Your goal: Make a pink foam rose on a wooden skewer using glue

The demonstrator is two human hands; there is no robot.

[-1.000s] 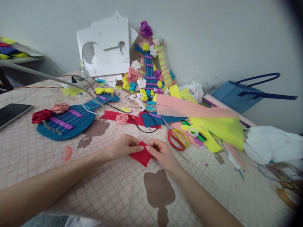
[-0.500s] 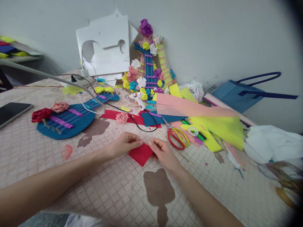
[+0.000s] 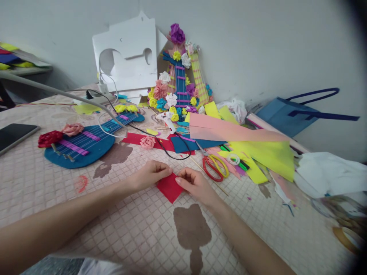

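Observation:
A small square of red paper (image 3: 171, 189) is held just above the table, one corner pointing toward me. My left hand (image 3: 153, 173) pinches its upper left edge between thumb and fingers. On the opposite edge, my right hand (image 3: 195, 184) grips the paper with the thumb on top; its other fingers are partly hidden behind. Just beyond my right hand lie scissors (image 3: 213, 168) with red and yellow handles and a thin wooden stick (image 3: 220, 187). A pink paper rose (image 3: 147, 142) rests on a red strip (image 3: 132, 139) past my left hand.
At left is a blue paper guitar (image 3: 86, 149) with flowers, beside a phone (image 3: 17, 137). A white glue gun (image 3: 168, 119) trails a black cord (image 3: 169, 154). Pink (image 3: 226, 129) and yellow sheets (image 3: 266, 156) pile up at right. Flower-covered guitars (image 3: 180, 84) lean on the wall.
My right thumb has slid down along the right edge of the red paper, toward me. My left hand has barely moved.

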